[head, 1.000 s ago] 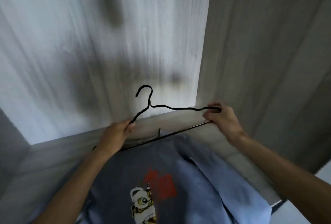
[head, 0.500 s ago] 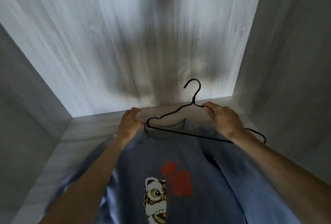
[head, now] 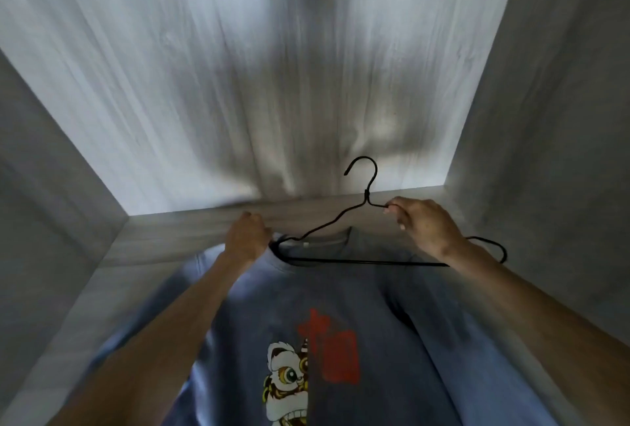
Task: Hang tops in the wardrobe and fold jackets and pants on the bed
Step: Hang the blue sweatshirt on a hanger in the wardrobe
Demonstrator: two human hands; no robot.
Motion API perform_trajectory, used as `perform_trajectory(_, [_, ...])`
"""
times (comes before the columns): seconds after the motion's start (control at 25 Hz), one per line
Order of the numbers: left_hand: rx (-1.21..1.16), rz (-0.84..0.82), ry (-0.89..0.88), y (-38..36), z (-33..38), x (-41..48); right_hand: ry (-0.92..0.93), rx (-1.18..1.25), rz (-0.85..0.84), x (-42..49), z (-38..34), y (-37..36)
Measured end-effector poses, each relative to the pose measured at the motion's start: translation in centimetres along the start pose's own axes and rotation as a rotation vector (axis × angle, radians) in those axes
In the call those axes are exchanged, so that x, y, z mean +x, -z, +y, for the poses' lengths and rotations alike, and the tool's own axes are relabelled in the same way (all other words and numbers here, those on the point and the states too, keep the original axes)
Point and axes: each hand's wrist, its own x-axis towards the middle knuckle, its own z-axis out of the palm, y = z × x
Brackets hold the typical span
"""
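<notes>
A blue T-shirt (head: 341, 296) with a lion-dance print and red characters lies spread on the wardrobe floor, its collar pointing away from me. A thin black wire hanger (head: 358, 217) hovers over the collar, hook up, its left end at the neck opening. My left hand (head: 247, 238) grips the shirt's collar edge at the left. My right hand (head: 426, 224) pinches the hanger's right shoulder wire close to the hook; the hanger's right end sticks out past my wrist.
I look into a pale wood-grain wardrobe compartment: back panel (head: 272, 67), left wall (head: 44, 170), right wall (head: 552, 119) and floor board (head: 153, 241). Shadows of my head and arms fall on the back panel.
The hanger has shifted right and turned from tilted to level over the collar. My right hand slid from the hanger's far end toward the hook; my left hand went from hanger to collar.
</notes>
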Motion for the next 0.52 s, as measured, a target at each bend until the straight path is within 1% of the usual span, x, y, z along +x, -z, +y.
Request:
perform_trajectory(0.08, [-0.093, -0.01, -0.051, 2.9, 0.0, -0.9, 0.048, 0.123, -0.011, 1.2, -1.6, -0.9])
perform_trajectory(0.16, [-0.192, -0.016, -0.053, 5.9, 0.4, -2.5, 0.063, 0.346, -0.07, 2.1, -4.9, -1.8])
perform_trajectory(0.24, [-0.209, 0.036, -0.066, 8.4, 0.9, -4.1, 0.061, 0.503, -0.148, 3.0, -8.4, -3.7])
perform_trajectory(0.32, [-0.25, 0.067, -0.056, 10.5, 1.2, -5.7, 0.078, 0.558, -0.184, 3.7, -11.6, -5.9])
perform_trajectory(0.4, [-0.34, 0.1, -0.093, 11.3, 1.2, -6.6, 0.118, 0.575, -0.221, 4.2, -13.6, -7.3])
perform_trajectory(0.48, [-0.387, 0.077, -0.145, 11.5, 0.7, -6.8, 0.145, 0.562, -0.216, 4.6, -14.6, -7.4])
perform_trajectory(0.52, [-0.405, 0.023, -0.185, 11.6, 0.1, -6.8, 0.153, 0.531, -0.2, 4.7, -14.8, -7.2])
